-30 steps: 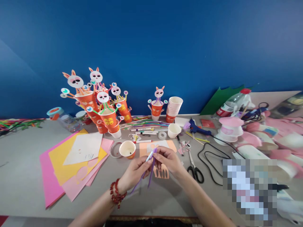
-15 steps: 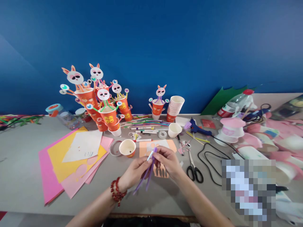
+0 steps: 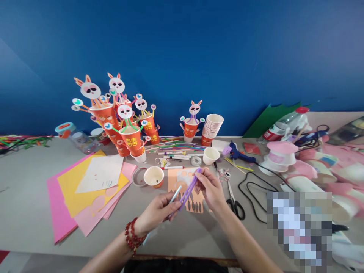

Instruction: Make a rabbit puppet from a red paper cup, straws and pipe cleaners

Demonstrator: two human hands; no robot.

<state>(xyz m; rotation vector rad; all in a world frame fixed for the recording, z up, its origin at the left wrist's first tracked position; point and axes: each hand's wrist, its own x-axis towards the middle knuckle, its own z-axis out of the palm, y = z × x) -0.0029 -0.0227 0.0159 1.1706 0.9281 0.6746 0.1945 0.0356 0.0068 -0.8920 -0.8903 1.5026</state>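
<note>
My right hand (image 3: 211, 188) pinches the upper end of a purple pipe cleaner (image 3: 189, 192) that looks doubled into two strands. My left hand (image 3: 162, 207) is closed around a light blue stem (image 3: 176, 192), perhaps another pipe cleaner, whose lower end pokes out near the wrist. The lower end of the purple pipe cleaner meets the left fingertips; whether they grip it is hard to see. Under the hands lies cut orange paper (image 3: 172, 181) with leaf-shaped holes. Black-handled scissors (image 3: 236, 207) rest to the right of my right hand.
Paper cups with rabbit figures (image 3: 131, 136) stand at the back left, another rabbit cup (image 3: 191, 127) at the back middle beside stacked cups (image 3: 212, 129). Coloured paper sheets (image 3: 65, 212) spread at left. A blue glue gun (image 3: 241, 153) trails a black cord at right. Nearer is an open cup (image 3: 154, 177).
My hands have moved apart. The purple pipe cleaner now stretches between them, its upper end carried up and right by my right hand. The light blue stem stays in my left hand, separated from it.
</note>
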